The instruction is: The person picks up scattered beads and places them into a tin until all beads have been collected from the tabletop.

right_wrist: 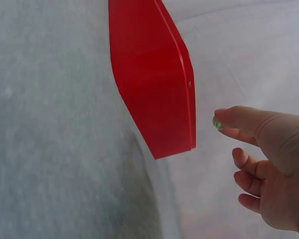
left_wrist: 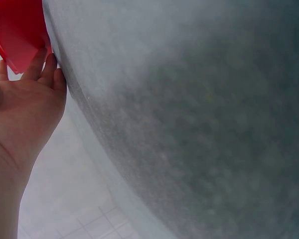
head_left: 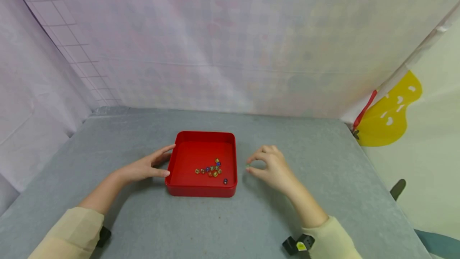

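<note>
A shallow red square tray [head_left: 201, 151] lies on the grey table, with several small glass marbles [head_left: 212, 168] grouped on its floor toward the lower right. One dark marble [head_left: 225, 181] sits apart near the front right corner. My left hand [head_left: 145, 168] rests against the tray's left side, thumb and fingers spread straight along the wall; the left wrist view shows its fingertips at the red wall too. Just right of the tray, my right hand [head_left: 271, 168] pinches a greenish glass marble [right_wrist: 217, 123] between thumb and index finger, its other fingers loosely bent.
The grey tabletop [head_left: 172, 227] stretches around the tray. A pale curtain [head_left: 230, 43] hangs behind it, and another sheet with a yellow printed shape [head_left: 389, 117] hangs at the right. Black wrist devices [head_left: 299, 244] sit by both sleeves.
</note>
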A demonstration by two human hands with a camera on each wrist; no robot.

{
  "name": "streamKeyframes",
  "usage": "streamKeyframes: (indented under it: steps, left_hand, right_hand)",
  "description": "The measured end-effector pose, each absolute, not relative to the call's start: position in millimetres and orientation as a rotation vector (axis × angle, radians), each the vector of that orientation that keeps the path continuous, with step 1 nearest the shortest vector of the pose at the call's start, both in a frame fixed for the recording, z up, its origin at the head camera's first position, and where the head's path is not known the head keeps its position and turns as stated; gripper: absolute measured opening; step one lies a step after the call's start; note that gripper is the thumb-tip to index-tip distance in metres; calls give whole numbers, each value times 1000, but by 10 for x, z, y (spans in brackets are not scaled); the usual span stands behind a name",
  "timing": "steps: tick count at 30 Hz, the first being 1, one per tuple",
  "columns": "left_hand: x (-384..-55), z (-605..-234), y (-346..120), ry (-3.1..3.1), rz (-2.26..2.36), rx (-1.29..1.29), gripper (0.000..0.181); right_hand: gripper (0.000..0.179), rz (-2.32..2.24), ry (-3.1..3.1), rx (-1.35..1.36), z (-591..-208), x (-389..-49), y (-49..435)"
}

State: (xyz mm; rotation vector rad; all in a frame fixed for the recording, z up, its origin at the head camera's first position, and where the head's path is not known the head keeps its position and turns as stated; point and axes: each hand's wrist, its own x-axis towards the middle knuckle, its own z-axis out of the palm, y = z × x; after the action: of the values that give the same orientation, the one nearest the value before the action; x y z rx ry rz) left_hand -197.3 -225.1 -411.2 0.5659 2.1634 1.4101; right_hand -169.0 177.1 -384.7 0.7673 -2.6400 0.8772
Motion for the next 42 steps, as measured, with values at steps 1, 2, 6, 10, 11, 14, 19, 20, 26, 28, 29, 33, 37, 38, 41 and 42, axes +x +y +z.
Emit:
streamKeyframes:
  steps: [1,2,6,10,11,14,19,20,26,28,29,33,37,38,41,42]
  left_hand:
    - [-1972,-4111,-2251,2163,1410,565,83]
    - [-1970,-4109,-2251,2163,1410,565,83]
    - [-1967,-4107,-2253,2163,1408,561,83]
    - [-1970,-4108,-2254,2154,1414,563,83]
    - [-1971,-4109,-2254,2153,1414,563,83]
    - [-1970,-4106,-2250,2152,1414,560,83]
    - [-1961,-4093,-2240,2164,1409,554,83]
    - [-1959,-4091,-2240,2165,1407,553,84]
    - [-1963,-4102,-2243,2162,1413,558,83]
    - [-1970,-4113,-2245,2163,1417,562,83]
    - [-1975,-4119,-2247,2164,1417,562,83]
    - [-1986,-4133,-2250,2167,1415,562,83]
    - [-1987,-4133,-2252,2167,1413,563,84]
    - [-1986,-4132,-2252,2168,1412,563,84]
    - [-1986,-4132,-2252,2170,1407,564,84]
    - [-1985,-4132,-2252,2171,1406,563,84]
  right_hand:
    - [15,887,-2640,770,-3843,-1688,1757]
    - [15,890,-2635,774,-3841,-1688,1745]
    - [16,886,-2604,798,-3853,-1701,1690]
    - [16,892,-2597,811,-3844,-1696,1624]
    - [16,897,-2603,809,-3840,-1694,1608]
    - [14,916,-2628,798,-3834,-1689,1564]
    - [14,918,-2629,791,-3846,-1696,1506]
    - [14,920,-2629,792,-3851,-1699,1495]
    - [12,939,-2636,798,-3898,-1723,1441]
    - [12,937,-2636,800,-3911,-1731,1422]
    - [12,937,-2639,798,-3914,-1733,1413]
    - [11,943,-2654,792,-3920,-1738,1378]
    - [12,953,-2656,792,-3930,-1746,1355]
    - [12,954,-2654,793,-3934,-1748,1350]
    - [13,947,-2646,796,-3949,-1754,1340]
    - [14,946,-2642,798,-3954,-1757,1337]
